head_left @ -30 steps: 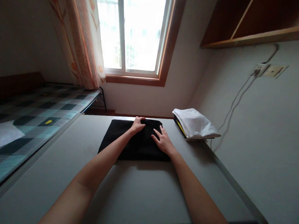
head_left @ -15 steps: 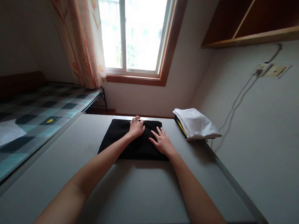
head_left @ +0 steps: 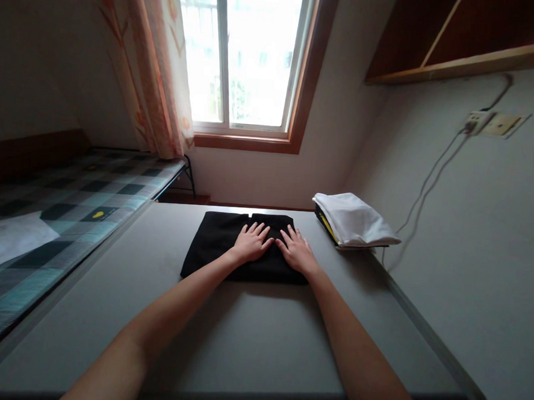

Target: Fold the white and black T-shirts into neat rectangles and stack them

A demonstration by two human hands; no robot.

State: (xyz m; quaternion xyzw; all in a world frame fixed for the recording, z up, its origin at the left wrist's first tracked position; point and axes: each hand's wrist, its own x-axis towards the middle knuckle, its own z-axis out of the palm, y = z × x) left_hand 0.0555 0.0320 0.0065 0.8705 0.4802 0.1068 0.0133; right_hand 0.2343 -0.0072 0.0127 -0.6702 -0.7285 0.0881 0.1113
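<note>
A folded black cloth (head_left: 214,242), perhaps a garment, lies flat on the grey table (head_left: 249,338). A small notch shows in its far edge. My left hand (head_left: 252,242) rests on the middle of the cloth, palm down with the fingers spread. Close beside it on the right, my right hand (head_left: 296,250) also lies flat on the cloth, its fingers apart. Neither hand grips anything. Parts of the cloth are hidden under both hands and the left forearm.
A stack of folded cloths, white on top (head_left: 354,220), sits at the table's back right. To the left stands a bed with a checked mattress (head_left: 127,185) and a white sheet (head_left: 11,238). Cables (head_left: 426,185) hang from the wall socket (head_left: 477,122) at right.
My left hand has come back from the cloth's far edge and flattened out nearer my right hand. The right hand stays on the cloth. The view has shifted slightly.
</note>
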